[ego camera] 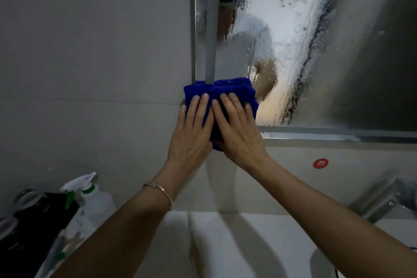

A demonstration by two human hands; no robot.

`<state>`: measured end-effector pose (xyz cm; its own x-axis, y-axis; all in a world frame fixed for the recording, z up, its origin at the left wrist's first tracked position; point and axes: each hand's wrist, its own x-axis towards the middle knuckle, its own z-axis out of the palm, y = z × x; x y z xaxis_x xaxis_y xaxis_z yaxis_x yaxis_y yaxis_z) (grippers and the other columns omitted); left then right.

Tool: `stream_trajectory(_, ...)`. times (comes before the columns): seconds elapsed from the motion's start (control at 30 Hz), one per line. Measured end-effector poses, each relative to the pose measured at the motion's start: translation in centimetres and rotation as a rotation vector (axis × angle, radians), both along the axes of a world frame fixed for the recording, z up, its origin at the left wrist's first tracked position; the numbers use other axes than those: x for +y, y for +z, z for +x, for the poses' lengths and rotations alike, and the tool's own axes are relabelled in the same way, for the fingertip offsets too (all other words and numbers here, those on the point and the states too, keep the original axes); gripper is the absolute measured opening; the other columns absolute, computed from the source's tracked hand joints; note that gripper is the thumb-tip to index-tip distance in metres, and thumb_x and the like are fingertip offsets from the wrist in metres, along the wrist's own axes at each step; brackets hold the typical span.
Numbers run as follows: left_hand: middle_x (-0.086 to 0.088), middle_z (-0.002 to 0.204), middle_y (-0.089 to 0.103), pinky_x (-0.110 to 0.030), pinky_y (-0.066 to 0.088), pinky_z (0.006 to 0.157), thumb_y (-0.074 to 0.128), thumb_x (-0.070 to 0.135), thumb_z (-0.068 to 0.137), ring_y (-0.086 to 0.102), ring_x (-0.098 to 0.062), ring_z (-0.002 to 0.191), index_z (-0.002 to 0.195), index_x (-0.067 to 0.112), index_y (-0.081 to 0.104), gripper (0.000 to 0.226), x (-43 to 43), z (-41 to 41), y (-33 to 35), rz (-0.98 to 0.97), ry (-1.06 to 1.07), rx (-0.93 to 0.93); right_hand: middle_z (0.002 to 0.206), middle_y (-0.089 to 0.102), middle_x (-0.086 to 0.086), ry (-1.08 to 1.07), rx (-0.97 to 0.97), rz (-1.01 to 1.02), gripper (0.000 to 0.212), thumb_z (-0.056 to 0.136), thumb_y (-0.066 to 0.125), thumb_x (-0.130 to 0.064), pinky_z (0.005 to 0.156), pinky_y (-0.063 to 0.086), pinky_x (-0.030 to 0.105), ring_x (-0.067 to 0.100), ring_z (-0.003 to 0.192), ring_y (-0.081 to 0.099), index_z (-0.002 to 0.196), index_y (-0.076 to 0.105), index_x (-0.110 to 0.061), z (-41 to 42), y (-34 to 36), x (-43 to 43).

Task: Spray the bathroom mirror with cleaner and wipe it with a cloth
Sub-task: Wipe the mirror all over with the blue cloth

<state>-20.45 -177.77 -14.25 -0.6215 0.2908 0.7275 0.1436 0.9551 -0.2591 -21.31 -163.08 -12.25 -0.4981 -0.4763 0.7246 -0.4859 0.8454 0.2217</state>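
Note:
A folded dark blue cloth (228,90) is pressed flat against the lower left corner of the wall mirror (304,52). My left hand (191,133) and my right hand (237,131) lie side by side on the cloth, fingers pointing up, both pushing it onto the glass. The mirror is wet, covered in running droplets and streaks, and a narrow wiped strip runs up from the cloth. A white spray bottle (90,198) with a green trigger stands at the lower left, untouched.
A grey metal frame (338,131) borders the mirror's bottom and left edges. Tiled wall surrounds it, with a red round sticker (320,163) below. A chrome tap (388,201) sits at right above the white basin (237,244). Dark items lie beside the bottle.

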Motion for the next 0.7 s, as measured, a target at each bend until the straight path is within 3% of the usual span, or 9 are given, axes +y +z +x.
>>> stream_trajectory(0.1, -0.019, 0.153, 0.005, -0.049, 0.017, 0.114, 0.070, 0.030, 0.070, 0.007, -0.035, 0.142, 0.148, 0.006, 0.002, 0.107, -0.1, 0.0, 0.0, 0.037, -0.002, -0.005, 0.152, 0.011, 0.017, -0.030, -0.029, 0.000, 0.112, 0.063, 0.085, -0.034, 0.112, 0.011, 0.050, 0.033, 0.142, 0.011, 0.148, 0.015, -0.012, -0.3, -0.2, 0.1)
stream_trajectory(0.2, -0.020, 0.153, 0.001, -0.049, 0.012, 0.114, 0.072, 0.048, 0.070, 0.004, -0.036, 0.142, 0.148, 0.007, -0.004, 0.117, -0.3, -0.2, 0.0, 0.010, -0.001, -0.024, 0.153, 0.007, 0.018, -0.081, -0.011, 0.010, 0.112, 0.066, 0.076, -0.051, 0.113, 0.007, 0.049, 0.033, 0.143, 0.007, 0.149, 0.010, -0.015, -0.9, -0.7, -0.1)
stream_trajectory(0.33, -0.018, 0.154, -0.018, -0.046, -0.004, 0.116, 0.062, 0.061, 0.072, -0.018, -0.033, 0.142, 0.148, 0.011, -0.012, 0.118, -1.5, -1.0, -0.5, -0.060, -0.029, -0.051, 0.156, 0.002, 0.015, -0.112, 0.002, 0.038, 0.102, 0.078, 0.058, -0.056, 0.117, 0.003, 0.046, 0.030, 0.145, -0.001, 0.152, 0.001, -0.015, -1.7, -2.5, 0.1)
stream_trajectory(0.47, -0.016, 0.151, -0.029, -0.046, -0.007, 0.114, 0.063, 0.060, 0.070, -0.022, -0.032, 0.141, 0.147, 0.010, -0.018, 0.123, -1.9, -1.4, -1.4, -0.125, -0.011, -0.032, 0.157, -0.021, 0.008, -0.081, 0.023, 0.006, 0.072, 0.098, 0.026, -0.050, 0.118, -0.005, 0.039, 0.023, 0.146, -0.012, 0.150, -0.010, -0.016, -2.0, -4.1, 0.6)
stream_trajectory(0.53, -0.017, 0.152, -0.027, -0.046, -0.005, 0.114, 0.066, 0.058, 0.071, -0.021, -0.033, 0.141, 0.147, 0.009, -0.017, 0.123, -1.6, -1.7, -1.5, -0.123, 0.018, 0.001, 0.158, -0.018, 0.007, -0.076, 0.037, -0.016, 0.068, 0.099, 0.023, -0.046, 0.118, -0.003, 0.039, 0.023, 0.146, -0.010, 0.151, -0.008, -0.016, -2.1, -4.2, 0.5)
stream_trajectory(0.7, -0.015, 0.153, -0.025, -0.047, 0.000, 0.114, 0.058, 0.059, 0.072, -0.019, -0.032, 0.142, 0.148, 0.010, -0.014, 0.116, -2.5, -2.5, 0.1, -0.192, -0.070, 0.064, 0.156, 0.009, 0.011, -0.031, 0.080, -0.046, 0.060, 0.099, 0.027, -0.040, 0.118, 0.004, 0.038, 0.020, 0.147, -0.004, 0.150, 0.008, -0.015, -2.3, -2.4, 0.8)
